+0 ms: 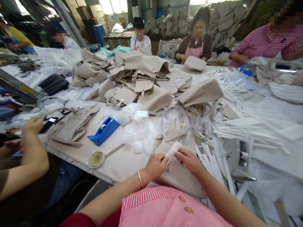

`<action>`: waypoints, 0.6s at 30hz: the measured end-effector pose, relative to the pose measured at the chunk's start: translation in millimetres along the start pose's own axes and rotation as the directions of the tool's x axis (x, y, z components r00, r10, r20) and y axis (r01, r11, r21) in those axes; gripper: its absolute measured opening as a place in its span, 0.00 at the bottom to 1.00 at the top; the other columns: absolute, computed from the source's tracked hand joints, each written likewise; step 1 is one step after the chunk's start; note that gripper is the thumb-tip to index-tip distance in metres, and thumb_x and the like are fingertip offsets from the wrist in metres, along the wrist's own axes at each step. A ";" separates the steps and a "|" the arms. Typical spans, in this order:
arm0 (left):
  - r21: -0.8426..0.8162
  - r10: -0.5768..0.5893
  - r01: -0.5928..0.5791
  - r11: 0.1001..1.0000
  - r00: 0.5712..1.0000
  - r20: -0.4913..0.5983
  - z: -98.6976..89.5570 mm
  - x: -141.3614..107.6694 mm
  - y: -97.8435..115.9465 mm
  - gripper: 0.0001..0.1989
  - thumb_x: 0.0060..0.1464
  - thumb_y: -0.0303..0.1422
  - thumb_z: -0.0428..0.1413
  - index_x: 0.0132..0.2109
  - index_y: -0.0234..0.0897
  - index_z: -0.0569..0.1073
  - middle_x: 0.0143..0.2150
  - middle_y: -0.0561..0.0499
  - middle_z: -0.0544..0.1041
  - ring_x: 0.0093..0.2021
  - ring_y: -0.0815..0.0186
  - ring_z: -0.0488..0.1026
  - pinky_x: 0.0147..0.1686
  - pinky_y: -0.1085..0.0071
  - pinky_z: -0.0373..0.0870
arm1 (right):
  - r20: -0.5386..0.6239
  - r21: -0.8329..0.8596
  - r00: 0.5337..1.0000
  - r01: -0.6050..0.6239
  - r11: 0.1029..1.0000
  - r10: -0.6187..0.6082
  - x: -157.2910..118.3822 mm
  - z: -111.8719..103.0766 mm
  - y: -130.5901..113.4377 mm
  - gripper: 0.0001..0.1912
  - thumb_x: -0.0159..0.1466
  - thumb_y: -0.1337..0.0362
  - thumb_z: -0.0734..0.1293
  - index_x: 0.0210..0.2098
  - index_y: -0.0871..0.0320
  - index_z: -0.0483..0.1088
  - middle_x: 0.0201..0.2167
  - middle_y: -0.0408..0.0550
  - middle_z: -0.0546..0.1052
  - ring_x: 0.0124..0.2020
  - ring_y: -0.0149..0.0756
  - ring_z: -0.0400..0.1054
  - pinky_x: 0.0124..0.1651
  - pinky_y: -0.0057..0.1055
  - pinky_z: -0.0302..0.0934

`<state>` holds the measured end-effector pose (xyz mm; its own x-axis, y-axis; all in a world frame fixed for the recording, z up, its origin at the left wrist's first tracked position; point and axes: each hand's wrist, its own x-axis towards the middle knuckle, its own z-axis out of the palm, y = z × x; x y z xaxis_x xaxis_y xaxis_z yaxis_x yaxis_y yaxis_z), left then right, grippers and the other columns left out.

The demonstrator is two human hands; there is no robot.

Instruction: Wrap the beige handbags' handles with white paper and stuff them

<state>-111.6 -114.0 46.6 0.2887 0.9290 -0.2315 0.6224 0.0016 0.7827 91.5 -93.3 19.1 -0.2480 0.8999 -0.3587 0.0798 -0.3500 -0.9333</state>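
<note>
My left hand (155, 165) pinches a small white folded piece (174, 150), perhaps paper or thin foam; I cannot make out which. The fingers of my right hand (189, 160) close on the other side of that piece. Beneath both hands lies a beige handbag (182, 176) with gold-coloured metal fittings, partly hidden by my forearms. Its pale straps (176, 118), some in clear wrapping, spread out beyond my hands. To the left, a heap of small white translucent sheets (139, 132) rests on the table.
A blue tape dispenser (104, 130) and a round tape roll (96, 159) sit to the left. Beige bags (156, 97) are piled ahead; white strips (251, 137) and a metal dispenser (243, 164) lie to the right. A co-worker's arm (30, 148) is at far left, with several people opposite.
</note>
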 end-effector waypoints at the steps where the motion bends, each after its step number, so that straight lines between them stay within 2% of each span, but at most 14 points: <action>1: -0.009 -0.017 0.017 1.000 1.000 -0.005 0.0 0.2 -1.6 0.16 0.59 0.36 0.49 0.24 0.35 0.69 0.21 0.54 0.67 0.24 0.70 0.62 0.26 0.72 0.51 | -0.038 -0.022 0.999 0.032 0.999 -0.033 6.7 -9.7 -3.7 0.20 0.59 0.48 0.68 0.36 0.60 0.74 0.19 0.40 0.67 0.20 0.28 0.57 0.23 0.27 0.52; 4: -0.010 -0.012 0.012 1.000 1.000 -0.014 1.6 1.1 -5.7 0.17 0.59 0.37 0.49 0.24 0.35 0.68 0.21 0.54 0.66 0.25 0.70 0.62 0.26 0.72 0.51 | -0.237 -0.125 0.966 0.075 0.989 -0.104 36.4 -34.7 -16.2 0.21 0.58 0.50 0.67 0.40 0.61 0.75 0.19 0.40 0.67 0.20 0.30 0.58 0.23 0.27 0.53; 6: 0.003 0.006 -0.006 1.000 1.000 -0.013 2.6 1.9 -6.9 0.17 0.59 0.37 0.49 0.24 0.36 0.67 0.21 0.54 0.65 0.25 0.70 0.61 0.26 0.72 0.51 | -0.324 -0.205 0.937 0.066 0.977 -0.131 61.5 -43.9 -25.2 0.20 0.57 0.52 0.67 0.41 0.62 0.76 0.19 0.40 0.69 0.21 0.31 0.61 0.25 0.28 0.56; 10: 0.015 0.013 -0.012 1.000 1.000 -0.028 2.1 4.4 -6.7 0.16 0.59 0.36 0.49 0.24 0.36 0.65 0.21 0.55 0.63 0.24 0.71 0.60 0.26 0.73 0.50 | -0.331 -0.326 0.929 0.050 0.944 -0.163 110.0 -46.2 -43.0 0.17 0.55 0.56 0.67 0.39 0.61 0.77 0.19 0.42 0.72 0.22 0.32 0.65 0.26 0.27 0.58; 12: 0.011 0.009 -0.009 1.000 0.999 -0.045 0.8 6.0 -6.8 0.16 0.59 0.35 0.49 0.24 0.36 0.64 0.21 0.56 0.63 0.24 0.71 0.60 0.26 0.73 0.50 | -0.356 -0.299 0.921 0.049 0.953 -0.159 127.4 -46.3 -49.1 0.17 0.54 0.57 0.66 0.38 0.60 0.77 0.19 0.42 0.72 0.22 0.32 0.65 0.25 0.27 0.58; 15: 0.006 -0.010 0.010 1.000 0.997 -0.077 -0.9 8.8 -7.8 0.17 0.60 0.36 0.48 0.24 0.36 0.63 0.21 0.56 0.62 0.24 0.72 0.59 0.27 0.73 0.50 | -0.430 -0.177 0.895 0.045 0.983 -0.118 138.2 -52.4 -50.5 0.17 0.54 0.56 0.66 0.38 0.61 0.76 0.20 0.43 0.73 0.21 0.32 0.65 0.24 0.27 0.57; 18: 0.001 -0.028 0.028 1.000 0.995 -0.097 -1.1 11.3 -9.4 0.17 0.60 0.36 0.48 0.24 0.36 0.64 0.21 0.56 0.62 0.25 0.72 0.59 0.27 0.74 0.51 | -0.466 -0.161 0.878 0.041 0.986 -0.112 124.4 -65.0 -42.1 0.18 0.54 0.56 0.67 0.38 0.62 0.76 0.20 0.44 0.73 0.21 0.32 0.65 0.24 0.27 0.57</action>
<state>-115.1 -103.1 37.3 0.1989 0.9603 -0.1958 0.6311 0.0274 0.7752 120.0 50.3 12.7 0.2236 0.9502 -0.2171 0.2237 -0.2668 -0.9374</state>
